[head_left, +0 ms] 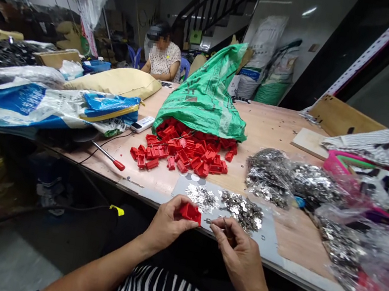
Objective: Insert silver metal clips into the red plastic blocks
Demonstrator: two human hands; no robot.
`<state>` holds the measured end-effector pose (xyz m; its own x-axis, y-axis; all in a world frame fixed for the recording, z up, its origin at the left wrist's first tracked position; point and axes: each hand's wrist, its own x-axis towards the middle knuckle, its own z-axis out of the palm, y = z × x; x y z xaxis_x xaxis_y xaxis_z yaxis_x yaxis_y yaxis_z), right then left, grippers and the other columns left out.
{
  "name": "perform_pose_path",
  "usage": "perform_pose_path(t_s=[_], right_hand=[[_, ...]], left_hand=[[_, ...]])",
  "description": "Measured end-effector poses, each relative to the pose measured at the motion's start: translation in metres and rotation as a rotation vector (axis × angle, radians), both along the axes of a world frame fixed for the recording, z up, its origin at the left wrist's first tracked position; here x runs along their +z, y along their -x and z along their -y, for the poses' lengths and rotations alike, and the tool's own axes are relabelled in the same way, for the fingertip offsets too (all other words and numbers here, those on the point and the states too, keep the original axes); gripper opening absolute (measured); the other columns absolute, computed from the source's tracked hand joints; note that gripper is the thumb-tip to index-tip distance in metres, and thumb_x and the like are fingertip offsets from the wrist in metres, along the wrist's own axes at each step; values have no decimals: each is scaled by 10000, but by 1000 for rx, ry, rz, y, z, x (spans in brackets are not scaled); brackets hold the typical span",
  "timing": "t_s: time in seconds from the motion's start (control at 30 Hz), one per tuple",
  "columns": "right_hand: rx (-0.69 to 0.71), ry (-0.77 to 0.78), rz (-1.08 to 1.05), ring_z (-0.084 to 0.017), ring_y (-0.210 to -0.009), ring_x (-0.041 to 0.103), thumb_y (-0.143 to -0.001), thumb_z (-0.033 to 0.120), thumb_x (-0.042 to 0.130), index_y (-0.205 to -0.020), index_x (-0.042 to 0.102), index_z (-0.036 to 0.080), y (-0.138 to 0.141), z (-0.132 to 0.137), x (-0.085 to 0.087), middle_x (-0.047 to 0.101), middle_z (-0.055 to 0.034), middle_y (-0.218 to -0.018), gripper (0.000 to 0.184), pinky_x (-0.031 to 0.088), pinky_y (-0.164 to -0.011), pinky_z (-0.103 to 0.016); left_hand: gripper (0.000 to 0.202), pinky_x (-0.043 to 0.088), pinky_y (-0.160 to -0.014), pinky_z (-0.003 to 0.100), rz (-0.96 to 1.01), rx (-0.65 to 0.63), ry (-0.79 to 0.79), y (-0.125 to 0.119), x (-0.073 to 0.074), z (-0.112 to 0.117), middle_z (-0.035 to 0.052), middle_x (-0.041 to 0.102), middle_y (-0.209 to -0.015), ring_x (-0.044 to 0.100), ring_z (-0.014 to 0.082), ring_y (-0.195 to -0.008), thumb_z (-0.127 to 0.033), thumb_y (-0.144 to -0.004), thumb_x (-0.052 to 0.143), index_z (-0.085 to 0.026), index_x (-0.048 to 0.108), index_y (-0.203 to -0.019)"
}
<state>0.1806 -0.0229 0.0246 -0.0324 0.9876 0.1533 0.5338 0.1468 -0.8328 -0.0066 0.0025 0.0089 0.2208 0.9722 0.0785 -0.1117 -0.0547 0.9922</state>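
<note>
My left hand (168, 221) is closed on a red plastic housing (190, 213), its open side turned up, just off the table's front edge. Close on its right, my right hand (237, 243) pinches a small metal piece (208, 221) between thumb and fingertip. The metal piece and the housing are a little apart. Behind my hands, two piles of small metal pieces lie on a grey sheet: a brighter pile (202, 198) and a darker pile (242, 210). Farther back, many red housings (186, 151) spill from the mouth of a green woven sack (206, 97).
Clear bags of metal parts (272, 176) stand to the right, near a pink basket (344, 167). On the left are a blue-and-white sack (32, 104), a lever with a red grip (118, 165) and a white box (142, 124). A person (163, 55) sits across the table.
</note>
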Motion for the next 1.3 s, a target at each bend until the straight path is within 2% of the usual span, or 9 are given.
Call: perform_pose_path(t_s=[0.1, 0.2, 0.37, 0.47, 0.63, 0.8, 1.0, 1.13, 1.3], right_hand=[[6, -21, 34, -133, -552, 543, -870, 418, 538, -864, 621, 220, 3, 1, 0, 654, -4, -711, 215, 424, -530, -233], [13, -33, 37, -136, -552, 556, -873, 419, 531, -865, 629, 217, 6, 1, 2, 666, -8, -717, 225, 432, -525, -233], [14, -50, 24, -141, -567, 580, -875, 410, 531, -860, 643, 214, 9, 0, 6, 677, -12, -719, 226, 454, -538, -233], [47, -75, 25, -148, -609, 610, -880, 378, 534, -864, 643, 217, 10, -1, 6, 693, -23, -775, 195, 473, -574, -239], [122, -142, 42, -187, -746, 653, -891, 312, 511, -862, 628, 226, 12, -3, 8, 704, -46, -829, 149, 504, -683, -281], [220, -165, 80, -182, -744, 644, -884, 244, 516, -871, 636, 236, 12, -5, 9, 695, -38, -817, 121, 502, -690, -294], [188, -139, 73, -173, -722, 639, -890, 278, 517, -872, 629, 229, 6, -2, 11, 692, -31, -817, 123, 492, -663, -275], [79, -80, 60, -157, -637, 609, -886, 348, 524, -867, 624, 224, 0, 2, 13, 686, -26, -787, 160, 477, -598, -258], [92, 5, 69, -175, -679, 622, -880, 374, 522, -859, 626, 225, -4, 8, 14, 692, -34, -789, 182, 482, -634, -271]], left_hand=[[322, 479, -824, 282, -208, 57, -162, 1, -1, 4, 37, 678, -960, 631, 168, -852, -248, -746, 722, -205, 618, -1048], [345, 469, -846, 287, -197, 42, -155, 2, 0, 5, 41, 672, -983, 621, 176, -882, -271, -734, 737, -209, 637, -1058], [513, 502, -671, 273, 274, -173, 259, 2, 0, 3, 40, 658, -858, 613, 130, -676, -367, -809, 658, -223, 510, -1279], [457, 477, -557, 234, 496, -280, 479, 3, -1, 3, 59, 658, -796, 586, 108, -563, -392, -864, 575, -194, 498, -1268], [338, 463, -515, 191, 611, -332, 690, 3, -5, 7, 86, 667, -726, 593, 101, -521, -358, -874, 558, -150, 568, -1140], [294, 480, -534, 172, 663, -368, 767, 3, -5, 10, 94, 683, -752, 627, 102, -552, -347, -859, 593, -148, 585, -1076], [350, 535, -605, 235, 590, -288, 659, 1, 0, 12, 88, 691, -843, 676, 150, -664, -338, -821, 653, -163, 533, -1099], [350, 554, -718, 329, 480, -147, 402, 0, 3, 12, 60, 693, -908, 677, 185, -783, -253, -742, 740, -178, 528, -1010], [416, 497, -885, 303, 231, -3, 104, -1, 1, 14, 62, 693, -1043, 651, 187, -947, -204, -722, 746, -192, 582, -1104]])
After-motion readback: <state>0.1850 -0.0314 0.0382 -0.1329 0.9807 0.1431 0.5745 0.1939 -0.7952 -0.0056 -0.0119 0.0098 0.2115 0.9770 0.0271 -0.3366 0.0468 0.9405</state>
